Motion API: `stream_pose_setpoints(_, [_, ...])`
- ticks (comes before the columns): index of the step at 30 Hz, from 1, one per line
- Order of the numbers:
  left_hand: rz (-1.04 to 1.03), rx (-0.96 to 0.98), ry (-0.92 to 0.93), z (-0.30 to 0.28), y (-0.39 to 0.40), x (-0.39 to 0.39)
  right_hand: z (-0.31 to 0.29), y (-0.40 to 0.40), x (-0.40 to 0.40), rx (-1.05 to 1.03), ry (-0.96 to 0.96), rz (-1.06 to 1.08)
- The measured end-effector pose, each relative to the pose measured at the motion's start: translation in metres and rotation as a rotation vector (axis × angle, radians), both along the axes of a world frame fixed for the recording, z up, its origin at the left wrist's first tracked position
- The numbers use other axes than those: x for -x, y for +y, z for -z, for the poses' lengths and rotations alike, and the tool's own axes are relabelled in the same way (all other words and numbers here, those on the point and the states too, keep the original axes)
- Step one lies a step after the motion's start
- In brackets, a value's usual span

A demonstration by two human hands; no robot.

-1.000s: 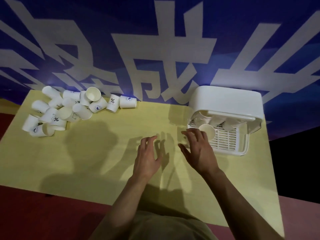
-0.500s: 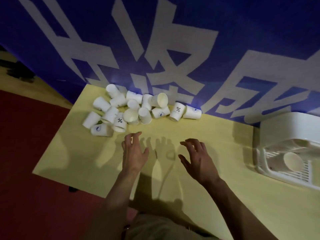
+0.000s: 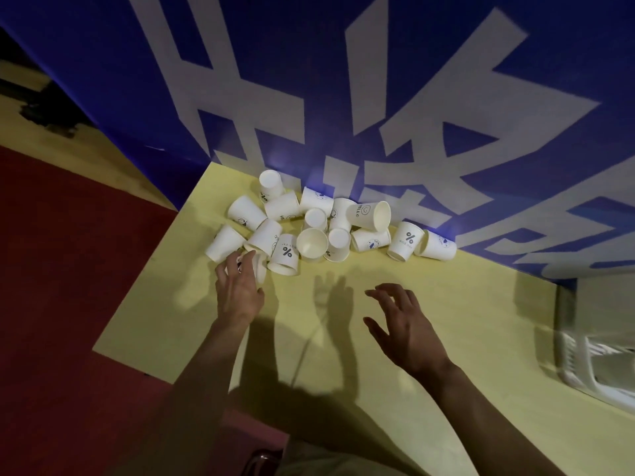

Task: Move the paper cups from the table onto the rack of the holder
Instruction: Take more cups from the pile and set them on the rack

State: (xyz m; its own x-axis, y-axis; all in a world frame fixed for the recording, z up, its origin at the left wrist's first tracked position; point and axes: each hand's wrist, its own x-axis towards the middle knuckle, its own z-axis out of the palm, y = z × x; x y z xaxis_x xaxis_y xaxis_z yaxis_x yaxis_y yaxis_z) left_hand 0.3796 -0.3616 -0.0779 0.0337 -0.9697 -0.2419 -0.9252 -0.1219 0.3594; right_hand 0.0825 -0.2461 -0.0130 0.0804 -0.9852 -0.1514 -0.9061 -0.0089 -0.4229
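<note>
**A:** Where are the small white paper cups [image 3: 311,226] right now?

**B:** I see them in a messy pile in the upper middle of the frame, on the flat yellow table [image 3: 446,304], right up against the big blue wall with white letters [image 3: 343,80]. Most lie on their sides. A few stand upside down, and one in the middle points its open mouth up at me.

**A:** What is my left hand [image 3: 238,290] doing?

**B:** It is at the near left edge of the pile. Its fingers curl round one white cup lying on its side [image 3: 260,267]. I think I reach there because that cup is the nearest one and easy to lift out.

**A:** And my right hand [image 3: 405,331]?

**B:** It hangs over bare table in the middle of the frame, fingers spread and a bit bent, holding nothing. I guess it waits to take a cup next.

**A:** Is anything in the white plastic holder [image 3: 594,359]?

**B:** Only its corner shows at the right edge, and it is blurry. I cannot tell if cups sit on its rack. It is well apart from the pile, so each cup has to travel across the table.
</note>
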Motion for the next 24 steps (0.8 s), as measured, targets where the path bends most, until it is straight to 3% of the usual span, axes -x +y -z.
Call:
stream_pose_setpoints(6, [0.036, -0.065, 0.001, 0.013, -0.003, -0.006, 0.012, -0.015, -0.014, -0.009, 0.005, 0.001])
stream_pose_setpoints(12, [0.049, 0.006, -0.051, 0.018, -0.005, -0.01, 0.021, -0.047, -0.041, -0.021, -0.009, -0.051])
stream_pose_setpoints(16, [0.091, 0.152, -0.084, 0.025, -0.001, -0.01, 0.022, -0.082, -0.058, -0.008, 0.002, -0.084])
stream_pose_setpoints(24, [0.094, 0.121, -0.135, 0.031, -0.007, -0.011, 0.029, -0.134, -0.071, 0.008, 0.184, -0.109])
